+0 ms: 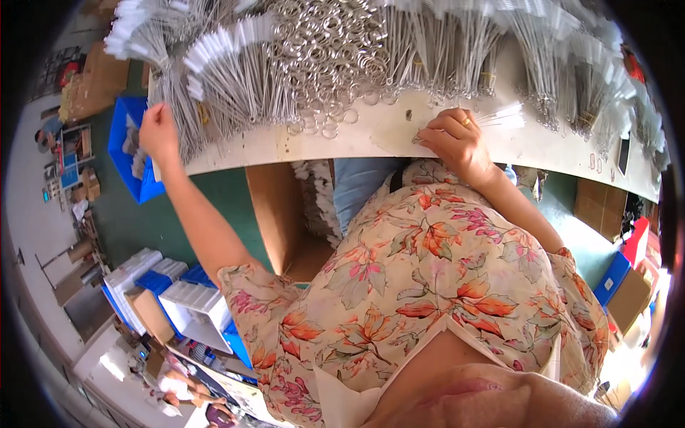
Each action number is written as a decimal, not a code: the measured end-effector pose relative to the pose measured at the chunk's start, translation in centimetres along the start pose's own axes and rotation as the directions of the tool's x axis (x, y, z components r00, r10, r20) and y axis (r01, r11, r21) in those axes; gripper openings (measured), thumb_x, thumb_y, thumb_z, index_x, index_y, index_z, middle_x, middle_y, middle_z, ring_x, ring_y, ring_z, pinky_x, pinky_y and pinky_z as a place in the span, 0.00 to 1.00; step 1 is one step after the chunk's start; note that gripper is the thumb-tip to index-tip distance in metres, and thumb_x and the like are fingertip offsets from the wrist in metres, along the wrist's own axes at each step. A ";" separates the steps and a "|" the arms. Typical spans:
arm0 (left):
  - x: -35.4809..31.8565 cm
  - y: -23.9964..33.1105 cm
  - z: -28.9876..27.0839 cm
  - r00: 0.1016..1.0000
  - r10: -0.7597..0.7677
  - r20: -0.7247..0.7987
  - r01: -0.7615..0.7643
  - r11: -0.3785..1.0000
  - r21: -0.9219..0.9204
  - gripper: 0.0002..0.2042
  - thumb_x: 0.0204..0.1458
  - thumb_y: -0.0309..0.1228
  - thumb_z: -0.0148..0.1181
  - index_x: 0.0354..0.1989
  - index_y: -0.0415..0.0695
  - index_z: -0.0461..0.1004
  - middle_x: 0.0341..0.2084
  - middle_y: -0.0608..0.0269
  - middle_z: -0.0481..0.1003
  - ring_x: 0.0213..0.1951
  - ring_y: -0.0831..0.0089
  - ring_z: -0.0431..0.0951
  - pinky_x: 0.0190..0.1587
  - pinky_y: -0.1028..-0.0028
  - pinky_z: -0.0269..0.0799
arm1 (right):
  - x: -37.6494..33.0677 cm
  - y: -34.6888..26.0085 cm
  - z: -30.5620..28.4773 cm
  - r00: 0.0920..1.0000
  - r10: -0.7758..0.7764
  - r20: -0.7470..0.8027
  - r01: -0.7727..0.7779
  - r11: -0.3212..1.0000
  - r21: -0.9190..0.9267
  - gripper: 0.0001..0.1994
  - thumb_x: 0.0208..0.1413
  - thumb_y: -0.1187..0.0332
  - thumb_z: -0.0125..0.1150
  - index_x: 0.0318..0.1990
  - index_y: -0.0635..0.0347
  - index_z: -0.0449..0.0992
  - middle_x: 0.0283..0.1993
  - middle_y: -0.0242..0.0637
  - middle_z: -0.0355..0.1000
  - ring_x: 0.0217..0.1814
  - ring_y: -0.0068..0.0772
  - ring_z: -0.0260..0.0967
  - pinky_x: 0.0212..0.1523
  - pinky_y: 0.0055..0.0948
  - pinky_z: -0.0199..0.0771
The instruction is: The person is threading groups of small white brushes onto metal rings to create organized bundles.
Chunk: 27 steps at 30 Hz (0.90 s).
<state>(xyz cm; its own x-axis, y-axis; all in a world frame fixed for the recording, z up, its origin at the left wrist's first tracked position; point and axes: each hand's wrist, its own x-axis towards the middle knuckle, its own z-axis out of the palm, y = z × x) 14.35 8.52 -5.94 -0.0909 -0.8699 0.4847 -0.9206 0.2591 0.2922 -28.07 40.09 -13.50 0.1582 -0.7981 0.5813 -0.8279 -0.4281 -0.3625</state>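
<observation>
My left fingers (158,118) are curled inward at the worktop's (389,132) left end, beside the blue bin (148,191), which has pale pieces inside; I cannot tell whether they pinch anything. My right fingers (437,134) are bent over the worktop's near side, their tips drawn close together, and what they pinch, if anything, is hidden from me. A few thin white-tipped brushes (505,116) fan out just to the right of those knuckles, their stems going out of sight behind my hand. Beyond and between both sets of fingers lies a heap of metal rings (328,43), flanked by brush bundles (228,71), the nearest one just right of my left fingers
</observation>
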 end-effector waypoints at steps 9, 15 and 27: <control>1.4 -3.6 2.4 0.951 -0.077 0.299 -0.044 0.924 0.379 0.15 0.46 0.43 0.57 0.31 0.42 0.77 0.30 0.51 0.76 0.36 0.54 0.76 0.38 0.63 0.70 | 4.0 6.3 -3.6 0.950 0.268 -0.159 -0.255 0.962 0.097 0.03 0.48 0.70 0.59 0.31 0.57 0.76 0.30 0.37 0.72 0.31 0.41 0.71 0.33 0.39 0.71; 0.0 0.8 -0.3 0.987 -0.122 0.108 0.066 0.905 0.420 0.09 0.48 0.34 0.56 0.33 0.43 0.76 0.27 0.55 0.76 0.32 0.60 0.76 0.36 0.65 0.70 | 10.0 11.5 -3.5 0.817 0.574 0.055 -0.543 0.797 -0.265 0.10 0.47 0.60 0.60 0.31 0.56 0.77 0.28 0.36 0.74 0.34 0.37 0.73 0.35 0.34 0.73; -0.9 13.4 8.2 0.880 0.252 0.402 -0.235 0.968 -0.092 0.16 0.48 0.41 0.57 0.28 0.37 0.74 0.22 0.51 0.75 0.26 0.60 0.75 0.33 0.67 0.68 | 9.0 13.3 -3.1 0.634 0.755 -0.167 -0.680 0.648 0.343 0.13 0.45 0.60 0.55 0.30 0.60 0.75 0.26 0.38 0.74 0.29 0.33 0.73 0.33 0.30 0.73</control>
<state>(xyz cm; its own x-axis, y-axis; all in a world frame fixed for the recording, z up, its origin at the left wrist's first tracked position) -1.02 9.33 -9.20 -0.4649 -0.8691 0.1691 -0.8346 0.4939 0.2440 -39.37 28.52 -10.83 -0.6146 -0.7584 0.2173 -0.4593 0.1201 -0.8801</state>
